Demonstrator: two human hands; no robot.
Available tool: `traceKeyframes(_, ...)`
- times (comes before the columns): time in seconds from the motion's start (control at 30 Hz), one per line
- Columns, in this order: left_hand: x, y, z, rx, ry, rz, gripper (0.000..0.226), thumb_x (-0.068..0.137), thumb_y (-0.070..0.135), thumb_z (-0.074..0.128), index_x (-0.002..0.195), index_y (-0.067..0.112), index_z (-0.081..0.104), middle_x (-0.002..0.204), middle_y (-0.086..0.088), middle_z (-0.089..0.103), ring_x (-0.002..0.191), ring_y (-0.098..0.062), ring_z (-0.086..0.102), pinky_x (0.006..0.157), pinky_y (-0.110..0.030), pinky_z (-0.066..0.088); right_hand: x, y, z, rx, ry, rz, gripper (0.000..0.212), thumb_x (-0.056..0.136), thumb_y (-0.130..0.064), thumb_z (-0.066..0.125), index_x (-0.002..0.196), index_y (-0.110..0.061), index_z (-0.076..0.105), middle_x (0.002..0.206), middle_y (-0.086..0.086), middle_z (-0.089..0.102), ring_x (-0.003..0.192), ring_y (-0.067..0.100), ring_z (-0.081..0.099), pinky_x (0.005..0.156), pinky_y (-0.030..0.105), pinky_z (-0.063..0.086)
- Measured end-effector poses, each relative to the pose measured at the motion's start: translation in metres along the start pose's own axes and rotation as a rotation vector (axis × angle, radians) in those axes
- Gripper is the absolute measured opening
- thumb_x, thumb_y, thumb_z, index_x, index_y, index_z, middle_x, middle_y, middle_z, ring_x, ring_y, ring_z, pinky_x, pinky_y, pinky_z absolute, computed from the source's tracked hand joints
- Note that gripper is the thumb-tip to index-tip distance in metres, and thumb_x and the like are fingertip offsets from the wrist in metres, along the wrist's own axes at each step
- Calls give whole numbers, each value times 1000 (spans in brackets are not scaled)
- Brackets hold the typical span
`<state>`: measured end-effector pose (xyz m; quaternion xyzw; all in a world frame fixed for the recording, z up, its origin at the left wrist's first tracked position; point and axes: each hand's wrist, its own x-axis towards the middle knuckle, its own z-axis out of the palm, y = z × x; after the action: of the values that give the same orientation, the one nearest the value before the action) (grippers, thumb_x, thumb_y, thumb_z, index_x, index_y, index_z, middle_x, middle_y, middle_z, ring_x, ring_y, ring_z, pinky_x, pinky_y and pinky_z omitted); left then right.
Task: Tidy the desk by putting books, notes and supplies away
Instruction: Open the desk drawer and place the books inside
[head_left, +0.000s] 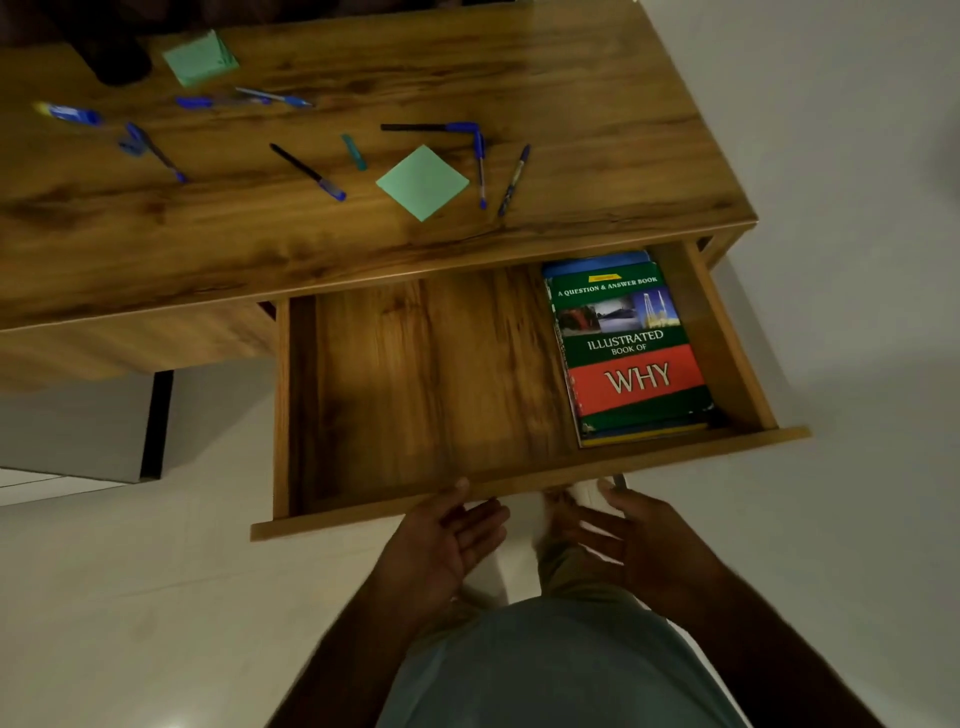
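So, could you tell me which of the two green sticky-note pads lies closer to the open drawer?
The green pad mid-desk, between the pens, lies closer to the drawer. The other pad sits at the far left edge.

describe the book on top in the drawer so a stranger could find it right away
Start at the wooden desk and look into its open drawer. At the drawer's right end lies a stack of books; the top book has a green cover with a red band reading WHY, unlike the blue one beneath.
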<state>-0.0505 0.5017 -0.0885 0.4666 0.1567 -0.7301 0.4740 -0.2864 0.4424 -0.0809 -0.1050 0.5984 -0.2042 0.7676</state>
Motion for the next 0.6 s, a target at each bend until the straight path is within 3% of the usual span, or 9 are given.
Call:
traceKeyframes(0.07,6,-1,2,5,16,45,38,89,16,62,123,1,54,124,-30,62,109,-40,67,83,-47,60,8,-2,-1,67,-26,-28,15,88,-29,71,91,-16,78,135,23,62,124,41,61,100,54,51)
traceKeyframes(0.2,18,-3,1,24,31,108,44,95,15,56,135,-1,49,121,-28,65,106,-39,68,75,-44,61,25,-12,7,31,-38,-132,44,91,-28,64,130,-7,61,133,22,64,120,37,65,103,56,49)
traceKeyframes(0.37,31,12,8,73,30,150,52,89,21,60,136,1,48,120,-26,66,103,-37,70,77,-44,61,40,-30,17,-79,-60,-178,33,102,-23,53,133,-10,57,129,17,67,117,34,66,97,54,53)
traceKeyframes(0.5,46,34,22,151,49,172,41,95,24,56,129,0,52,119,-25,67,103,-36,69,74,-42,61,52,-56,33,-132,-53,-166,36,103,-24,53,134,-5,54,131,17,66,120,34,64,86,49,56)
traceKeyframes(0.6,59,51,36,188,50,183,29,101,25,49,112,0,59,117,-25,66,101,-35,68,75,-42,62,65,-75,43,-147,-49,-153,40,102,-28,56,135,-4,53,133,15,64,121,32,63,81,47,57)
